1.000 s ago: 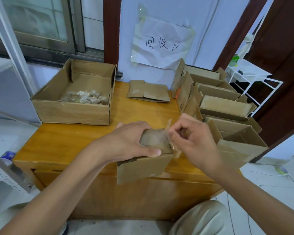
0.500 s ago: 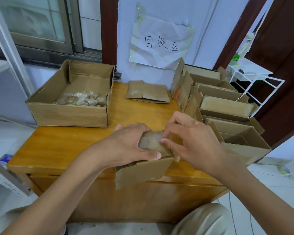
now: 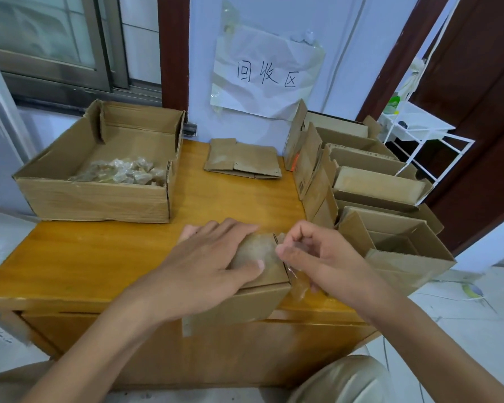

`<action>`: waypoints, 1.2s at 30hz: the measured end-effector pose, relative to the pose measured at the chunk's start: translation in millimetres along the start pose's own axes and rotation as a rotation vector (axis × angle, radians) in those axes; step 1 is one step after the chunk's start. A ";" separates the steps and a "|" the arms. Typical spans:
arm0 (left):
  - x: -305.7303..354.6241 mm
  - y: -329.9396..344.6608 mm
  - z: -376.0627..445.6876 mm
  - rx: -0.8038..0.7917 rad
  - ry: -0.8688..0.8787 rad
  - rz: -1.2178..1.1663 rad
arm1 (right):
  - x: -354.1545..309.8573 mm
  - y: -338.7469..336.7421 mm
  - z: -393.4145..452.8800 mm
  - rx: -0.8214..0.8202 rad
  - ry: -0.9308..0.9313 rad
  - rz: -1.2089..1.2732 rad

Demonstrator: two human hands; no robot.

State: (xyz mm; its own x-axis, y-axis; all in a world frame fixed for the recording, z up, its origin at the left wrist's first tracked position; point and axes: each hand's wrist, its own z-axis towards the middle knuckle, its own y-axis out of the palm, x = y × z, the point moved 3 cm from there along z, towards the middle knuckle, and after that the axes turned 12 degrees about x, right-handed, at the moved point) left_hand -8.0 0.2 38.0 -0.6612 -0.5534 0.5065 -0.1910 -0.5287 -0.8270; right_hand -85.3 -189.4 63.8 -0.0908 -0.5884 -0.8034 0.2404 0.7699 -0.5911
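Note:
A small closed cardboard box [image 3: 253, 303] sits at the front edge of the wooden table [image 3: 99, 257]. My left hand [image 3: 213, 263] lies flat over its top, fingers straight and thumb along the near side. My right hand [image 3: 312, 257] is at the box's right edge with fingers curled, pinching a strip of clear tape [image 3: 298, 285] that hangs off the box's right corner.
A large open carton [image 3: 99, 199] holding crumpled tape wads [image 3: 125, 173] stands at the back left. Flattened boxes [image 3: 242, 159] lie at the back middle. A row of small open boxes [image 3: 376, 187] fills the right side. A white wire rack [image 3: 419, 135] stands beyond.
My right hand has pulled the tape strip off the box top toward the right edge. My left hand has flattened down on the lid.

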 end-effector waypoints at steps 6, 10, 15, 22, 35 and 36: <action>5.5 -1.9 -2.0 0.209 -0.021 -0.104 | 7.5 -0.1 -1.2 -0.003 -0.023 0.080; 9.8 -5.5 -5.0 0.232 -0.015 0.079 | 12.3 4.2 -2.6 0.009 -0.027 0.122; 18.1 -12.9 0.0 0.219 -0.010 0.216 | 10.0 -0.4 1.4 0.003 -0.049 0.069; 16.7 -12.5 3.3 0.182 -0.072 0.145 | -7.2 -11.6 17.3 0.009 -0.426 -0.599; 18.9 -16.1 3.3 0.136 -0.165 0.175 | -32.0 -1.2 23.2 0.065 -0.723 -1.009; 18.4 -15.1 2.8 0.130 -0.180 0.171 | -32.5 -0.6 23.4 0.049 -0.722 -1.028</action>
State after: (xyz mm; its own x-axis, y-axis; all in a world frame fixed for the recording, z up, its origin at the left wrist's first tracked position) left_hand -15.2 -3.8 60.5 -0.5344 -0.7408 0.4071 0.0146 -0.4897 -0.8718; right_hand -59.8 -176.5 91.9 0.2873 -0.9224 0.2581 0.4095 -0.1252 -0.9037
